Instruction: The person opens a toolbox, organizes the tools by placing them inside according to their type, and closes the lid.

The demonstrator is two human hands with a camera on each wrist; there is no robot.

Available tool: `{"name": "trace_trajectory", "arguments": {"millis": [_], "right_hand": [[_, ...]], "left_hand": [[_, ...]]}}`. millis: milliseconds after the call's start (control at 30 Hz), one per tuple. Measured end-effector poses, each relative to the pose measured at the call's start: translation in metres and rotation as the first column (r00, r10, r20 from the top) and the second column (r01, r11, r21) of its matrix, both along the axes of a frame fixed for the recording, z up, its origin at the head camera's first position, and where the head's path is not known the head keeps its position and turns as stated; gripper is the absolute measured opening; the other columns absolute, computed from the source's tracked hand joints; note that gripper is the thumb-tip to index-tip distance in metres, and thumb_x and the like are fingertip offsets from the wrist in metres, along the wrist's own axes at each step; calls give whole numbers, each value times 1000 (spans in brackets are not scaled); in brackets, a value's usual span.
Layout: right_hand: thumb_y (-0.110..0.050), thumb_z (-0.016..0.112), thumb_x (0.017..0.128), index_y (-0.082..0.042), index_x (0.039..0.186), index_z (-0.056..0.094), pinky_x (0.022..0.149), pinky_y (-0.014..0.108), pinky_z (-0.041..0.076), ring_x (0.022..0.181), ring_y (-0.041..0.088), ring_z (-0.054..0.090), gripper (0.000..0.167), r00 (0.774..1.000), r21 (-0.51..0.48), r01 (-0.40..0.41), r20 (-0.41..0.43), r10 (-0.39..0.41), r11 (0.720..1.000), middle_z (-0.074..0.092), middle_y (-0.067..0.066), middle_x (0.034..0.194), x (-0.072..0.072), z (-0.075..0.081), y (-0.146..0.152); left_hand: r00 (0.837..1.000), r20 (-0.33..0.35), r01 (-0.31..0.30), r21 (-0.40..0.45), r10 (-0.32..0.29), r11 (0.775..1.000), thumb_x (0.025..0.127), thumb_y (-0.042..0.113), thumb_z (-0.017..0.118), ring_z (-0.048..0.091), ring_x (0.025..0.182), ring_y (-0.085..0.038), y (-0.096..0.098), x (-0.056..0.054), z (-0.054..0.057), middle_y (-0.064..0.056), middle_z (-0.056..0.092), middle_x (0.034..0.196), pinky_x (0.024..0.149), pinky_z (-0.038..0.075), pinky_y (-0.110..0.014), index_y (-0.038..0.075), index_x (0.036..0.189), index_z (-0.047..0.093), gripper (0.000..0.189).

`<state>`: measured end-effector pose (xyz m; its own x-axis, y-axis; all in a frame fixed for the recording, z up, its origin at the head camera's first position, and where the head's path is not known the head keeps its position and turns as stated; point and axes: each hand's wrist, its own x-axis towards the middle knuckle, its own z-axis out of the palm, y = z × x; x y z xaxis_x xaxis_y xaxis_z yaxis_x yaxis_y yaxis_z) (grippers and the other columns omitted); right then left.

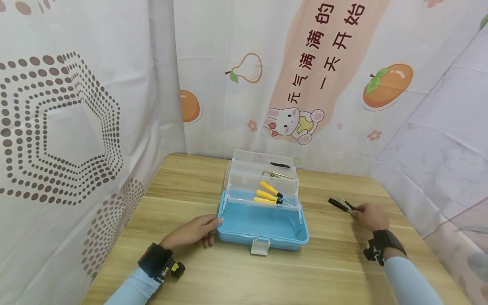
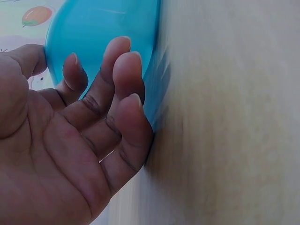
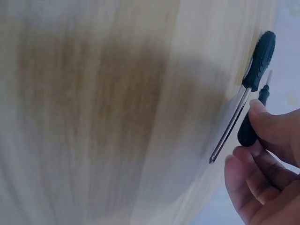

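My left hand (image 1: 198,231) rests against the left side of a light blue toolbox (image 1: 280,242), thumb at its rim and the other fingers loosely bent beside its outer wall. In the left wrist view these fingers (image 2: 127,75) show in front of the blue wall. Far to the right, my right hand (image 1: 371,217) pinches the black handle of a small screwdriver (image 3: 246,131) between thumb and fingers. Beside it on the table lies a larger black-handled screwdriver (image 3: 260,61) with a cross tip.
The toolbox stands unfolded, its clear tiered trays (image 1: 244,182) raised behind the blue bottom. They hold yellow-handled screwdrivers (image 1: 267,194), brass-coloured hex keys (image 1: 280,174) and a black-handled tool (image 1: 280,164). A clear latch (image 1: 260,246) hangs at the front. Printed curtains (image 1: 213,140) border the wooden table (image 1: 213,279).
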<state>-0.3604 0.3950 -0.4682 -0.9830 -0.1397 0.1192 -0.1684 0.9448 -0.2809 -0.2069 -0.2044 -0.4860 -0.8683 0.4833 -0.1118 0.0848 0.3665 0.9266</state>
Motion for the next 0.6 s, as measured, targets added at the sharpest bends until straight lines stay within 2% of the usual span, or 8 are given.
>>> {"name": "trace_trajectory", "arguments": {"millis": [100, 367, 600], "right_hand": [[-16, 71, 96, 7, 105, 75, 64, 55, 52, 86, 47, 67, 25, 1000, -20, 14, -22, -14, 1000, 73, 27, 98, 3, 0, -1], [-17, 72, 96, 7, 104, 74, 60, 47, 49, 80, 41, 67, 26, 994, -72, 24, -105, -31, 997, 73, 26, 95, 6, -4, -6], [-17, 73, 95, 7, 105, 74, 60, 47, 47, 81, 42, 66, 25, 991, -85, 34, -124, -45, 996, 73, 27, 96, 10, -2, -10]], "left_hand": [[1000, 4, -7, 8, 7, 1000, 112, 46, 39, 63, 66, -23, 0, 1, -1, -11, 68, 82, 61, 56, -34, 0, 103, 56, 50], [1000, -9, -15, 11, 15, 1000, 112, 45, 39, 64, 66, -24, -1, 2, 3, -12, 68, 82, 61, 56, -34, -1, 104, 54, 49], [1000, 3, -16, 28, 16, 999, 112, 44, 40, 63, 67, -25, 1, 2, 2, -13, 67, 82, 61, 55, -34, 0, 102, 54, 48]]}}
